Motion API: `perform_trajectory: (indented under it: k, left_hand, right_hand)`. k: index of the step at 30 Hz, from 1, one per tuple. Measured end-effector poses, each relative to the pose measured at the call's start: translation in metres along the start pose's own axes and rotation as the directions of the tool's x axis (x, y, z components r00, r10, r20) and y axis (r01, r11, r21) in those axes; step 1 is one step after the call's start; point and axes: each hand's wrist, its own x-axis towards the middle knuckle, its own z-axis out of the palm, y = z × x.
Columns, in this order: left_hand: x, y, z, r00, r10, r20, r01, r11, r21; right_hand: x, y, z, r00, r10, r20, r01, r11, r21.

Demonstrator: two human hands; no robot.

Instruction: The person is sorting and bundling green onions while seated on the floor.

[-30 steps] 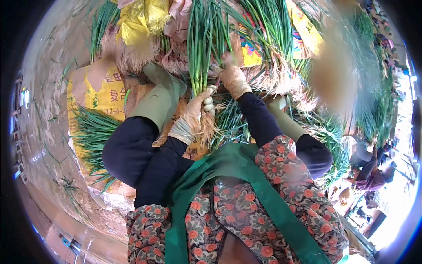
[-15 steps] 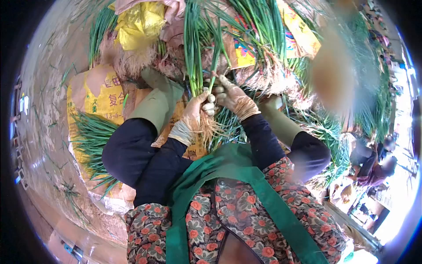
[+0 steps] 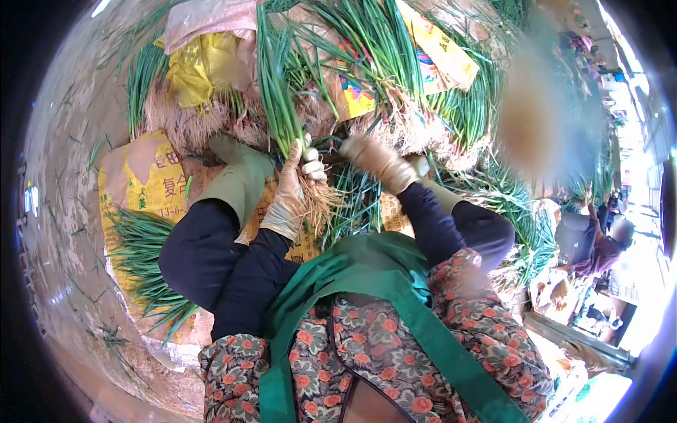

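My left hand (image 3: 290, 190), in a soiled pale glove, is closed around a bunch of green onions (image 3: 273, 92). Their leaves point up and away from me, and the stringy roots hang below my fingers. To the right, my right hand (image 3: 381, 163), also gloved, is apart from that bunch and smeared by motion, so its fingers and anything in them cannot be made out. Just beyond it lies a large pile of green onions (image 3: 402, 120) with pale, reddish roots. Loose green leaves (image 3: 355, 201) lie between my legs.
A yellow printed sack (image 3: 141, 185) is spread at the left, with cut-looking green leaves (image 3: 151, 254) on it. More onions lie under a yellow bag (image 3: 190, 74) and pink cloth (image 3: 211, 25). Another person (image 3: 599, 243) sits at the far right. A brownish blur (image 3: 529, 130) hides part of the view.
My right hand has moved away from the bunch to the right. My left hand still grips the onions. The view has shifted a little.
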Motion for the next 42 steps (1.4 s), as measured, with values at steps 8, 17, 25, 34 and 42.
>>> perform_trajectory:
  k: [8,17,25,34,42]
  left_hand:
    - [0.007,-0.015,-0.014,0.954,0.085,-0.287,0.027,0.931,0.364]
    - [0.006,-0.017,-0.015,0.887,0.181,-0.425,0.153,0.752,0.641]
    - [0.005,-0.007,-0.016,0.978,0.1,-0.183,-0.007,0.893,0.45]
    - [0.008,-0.002,-0.016,0.975,0.052,-0.216,0.034,0.925,0.378]
    - [0.017,-0.001,-0.045,0.941,0.187,-0.281,0.058,0.73,0.681]
  right_hand:
    - [0.002,-0.014,-0.112,0.947,0.279,-0.158,-0.242,0.945,0.222]
    - [-0.01,-0.066,-0.053,0.968,0.225,-0.108,-0.067,0.651,0.757]
    - [-0.005,-0.02,-0.032,0.922,0.351,0.164,-0.384,0.768,0.512]
    - [0.034,0.042,-0.079,0.896,0.378,-0.233,-0.41,0.906,-0.103]
    - [-0.045,-0.083,-0.05,0.976,-0.135,0.173,0.091,0.966,0.243]
